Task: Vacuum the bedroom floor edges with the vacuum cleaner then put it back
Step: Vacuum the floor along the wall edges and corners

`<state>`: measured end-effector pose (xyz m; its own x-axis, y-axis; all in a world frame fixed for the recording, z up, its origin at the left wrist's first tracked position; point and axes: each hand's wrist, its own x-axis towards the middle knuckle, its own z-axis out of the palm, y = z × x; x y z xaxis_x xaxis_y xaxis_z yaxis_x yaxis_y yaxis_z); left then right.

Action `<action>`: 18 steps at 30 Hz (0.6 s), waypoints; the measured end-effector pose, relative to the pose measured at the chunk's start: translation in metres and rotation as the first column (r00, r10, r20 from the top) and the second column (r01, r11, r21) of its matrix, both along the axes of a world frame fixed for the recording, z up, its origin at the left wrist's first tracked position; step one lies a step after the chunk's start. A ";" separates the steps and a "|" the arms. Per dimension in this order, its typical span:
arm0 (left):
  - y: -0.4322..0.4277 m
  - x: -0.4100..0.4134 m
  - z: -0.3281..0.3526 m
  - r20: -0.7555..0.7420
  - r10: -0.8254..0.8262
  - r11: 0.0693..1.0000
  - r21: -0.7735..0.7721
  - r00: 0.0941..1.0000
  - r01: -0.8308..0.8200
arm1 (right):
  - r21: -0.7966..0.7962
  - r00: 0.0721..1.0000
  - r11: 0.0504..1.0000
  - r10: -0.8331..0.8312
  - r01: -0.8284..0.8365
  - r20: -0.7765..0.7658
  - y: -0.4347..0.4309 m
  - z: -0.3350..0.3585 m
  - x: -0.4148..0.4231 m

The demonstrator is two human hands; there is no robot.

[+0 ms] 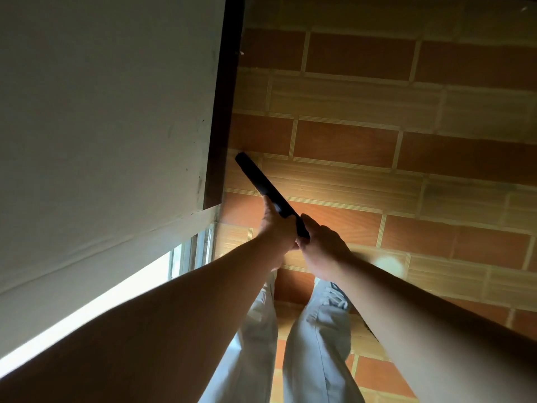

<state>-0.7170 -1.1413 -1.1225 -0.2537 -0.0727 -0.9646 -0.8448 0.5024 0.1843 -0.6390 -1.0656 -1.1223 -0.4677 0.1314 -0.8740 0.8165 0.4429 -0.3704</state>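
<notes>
A black vacuum cleaner tube (258,181) slants from my hands down to the floor. Its far tip lies by the dark skirting board (223,112) at the foot of the white wall (101,112). My left hand (274,228) grips the tube from the left side. My right hand (322,245) grips its near end just behind the left hand. The rest of the vacuum cleaner is out of view.
The floor (377,141) has orange and tan brick-pattern tiles. A bright window with a frame (189,254) sits low on the left. My legs in light trousers (313,338) and a shoe (334,295) stand below my hands.
</notes>
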 end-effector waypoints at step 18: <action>0.042 -0.028 -0.001 -0.148 -0.148 0.986 0.050 0.978 0.157 | 0.056 0.992 0.993 -0.100 0.105 -0.071 0.033 0.014 0.012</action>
